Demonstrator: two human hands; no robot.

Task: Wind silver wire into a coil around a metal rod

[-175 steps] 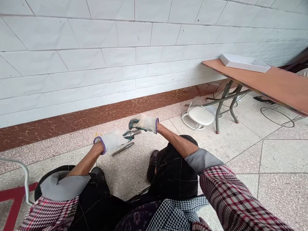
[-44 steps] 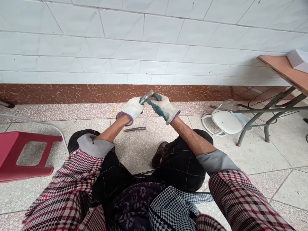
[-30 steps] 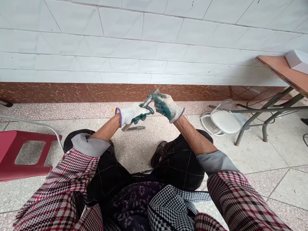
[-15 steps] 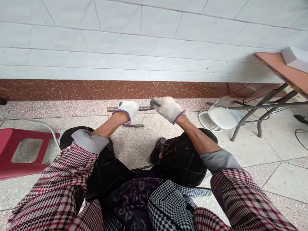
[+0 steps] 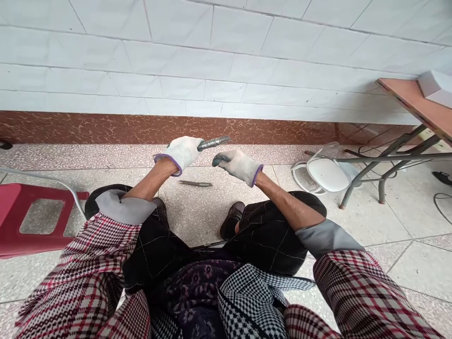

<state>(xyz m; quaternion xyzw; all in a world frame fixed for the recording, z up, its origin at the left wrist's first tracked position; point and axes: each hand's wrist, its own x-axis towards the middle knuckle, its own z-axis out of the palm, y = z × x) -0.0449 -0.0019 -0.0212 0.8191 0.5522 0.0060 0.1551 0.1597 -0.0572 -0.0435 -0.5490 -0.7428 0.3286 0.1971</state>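
Note:
A grey metal rod (image 5: 221, 140), its middle wound with what looks like shiny wire, slants up to the right out of my left hand (image 5: 184, 149). That hand wears a white glove with dark fingertips and is closed round the rod, hiding its left part. Just below and right of the rod's free end is my right hand (image 5: 238, 165), in a similar glove. Its fingers are bent together and apart from the rod; whether anything thin is between them I cannot make out. A thinner wire-wound rod (image 5: 195, 183) lies on the floor below both hands.
The tiled wall (image 5: 226, 66) with its brown skirting (image 5: 106, 129) runs close in front. A red plastic stool (image 5: 21, 212) stands at the left. On the right are a white round-seated stool (image 5: 328, 174) and a brown-topped table (image 5: 413, 96) with metal legs and cables beneath.
My right hand has come off the rod's right end and moved slightly down. My left hand has shifted up and left, tilting the rod's right end upward.

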